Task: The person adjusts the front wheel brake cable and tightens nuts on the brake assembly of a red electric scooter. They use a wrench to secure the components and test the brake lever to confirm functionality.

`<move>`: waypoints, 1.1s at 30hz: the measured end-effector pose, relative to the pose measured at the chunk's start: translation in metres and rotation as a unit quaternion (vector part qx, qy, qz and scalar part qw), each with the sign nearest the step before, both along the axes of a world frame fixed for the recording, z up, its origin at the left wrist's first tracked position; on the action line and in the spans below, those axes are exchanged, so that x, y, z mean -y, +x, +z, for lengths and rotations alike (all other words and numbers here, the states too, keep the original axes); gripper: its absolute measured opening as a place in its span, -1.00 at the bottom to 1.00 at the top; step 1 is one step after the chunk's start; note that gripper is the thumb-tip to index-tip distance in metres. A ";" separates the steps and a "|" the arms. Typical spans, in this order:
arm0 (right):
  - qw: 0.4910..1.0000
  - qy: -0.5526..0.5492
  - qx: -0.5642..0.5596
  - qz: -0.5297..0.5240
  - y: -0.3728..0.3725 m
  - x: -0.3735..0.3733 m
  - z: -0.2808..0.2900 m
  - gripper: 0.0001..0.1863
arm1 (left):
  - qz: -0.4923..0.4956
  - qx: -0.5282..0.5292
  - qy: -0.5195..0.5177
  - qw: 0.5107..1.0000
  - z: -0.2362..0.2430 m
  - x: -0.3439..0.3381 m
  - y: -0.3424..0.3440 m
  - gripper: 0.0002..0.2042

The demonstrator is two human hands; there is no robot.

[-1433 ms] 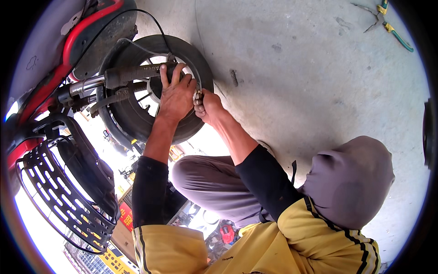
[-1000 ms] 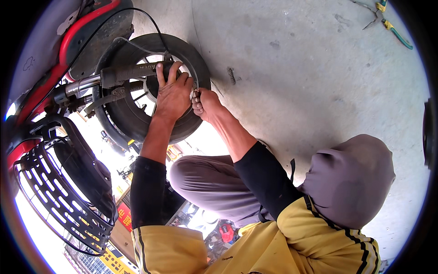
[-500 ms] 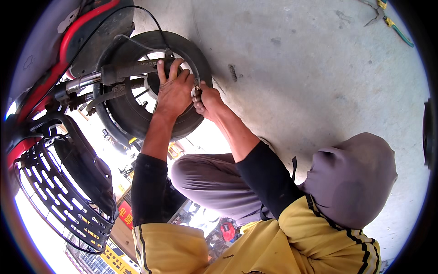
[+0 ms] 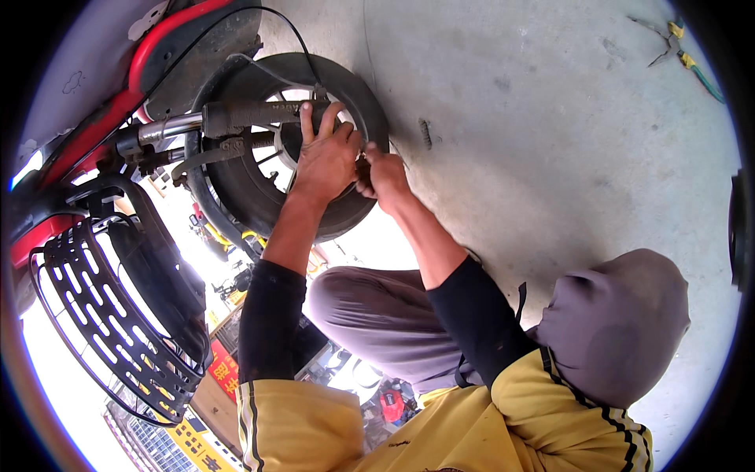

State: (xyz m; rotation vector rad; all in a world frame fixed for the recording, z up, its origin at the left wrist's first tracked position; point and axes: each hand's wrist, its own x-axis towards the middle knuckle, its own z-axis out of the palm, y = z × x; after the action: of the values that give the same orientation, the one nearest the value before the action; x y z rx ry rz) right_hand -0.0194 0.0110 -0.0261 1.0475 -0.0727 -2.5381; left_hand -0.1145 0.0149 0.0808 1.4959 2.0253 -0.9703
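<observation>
My left hand lies across the lower end of the dark front fork at the wheel hub, its upper fingers spread and the others bent, thumb hidden. Just beside it, my right hand is closed around a small dark object at the right side of the hub, too blurred and covered to name. Behind both hands is the spoked wheel with its black tyre. A black cable loops down to the hub.
The scooter's red frame and black slotted rack fill the left. Yellow-green pliers lie on the concrete floor at upper right. My bent knees are below; a cluttered, bright workshop shows at lower left.
The whole scene has shifted slightly right in the view. My right hand's thumb and fingers have moved a little and are now blurred; my left hand stays on the fork end.
</observation>
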 end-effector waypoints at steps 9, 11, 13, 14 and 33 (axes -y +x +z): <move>0.957 -0.260 0.038 -0.122 -0.007 0.011 -0.013 -0.56 | -0.019 -0.014 -0.010 1.000 -0.001 -0.004 0.002 -0.78; 0.944 -0.308 0.043 -0.113 -0.006 0.016 -0.018 -0.51 | -0.031 -0.017 -0.010 0.999 -0.003 -0.001 0.000 -0.79; 0.995 -0.088 0.023 -0.046 0.001 0.004 -0.004 -0.55 | -0.009 -0.011 -0.007 1.000 -0.002 0.003 0.000 -0.79; 1.000 0.026 0.009 -0.012 0.004 -0.001 0.002 -0.57 | 0.003 -0.010 -0.004 1.000 -0.002 0.005 0.000 -0.79; 0.986 -0.073 0.067 -0.137 -0.008 0.015 0.000 -0.55 | -0.039 -0.008 0.039 0.998 -0.004 0.001 -0.002 -0.80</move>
State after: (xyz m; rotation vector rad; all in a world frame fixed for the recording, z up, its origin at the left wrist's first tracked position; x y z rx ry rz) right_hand -0.0272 -0.0043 -0.0265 1.2208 -0.4633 -2.6481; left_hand -0.1164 0.0138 0.0771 1.6225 2.0519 -0.9469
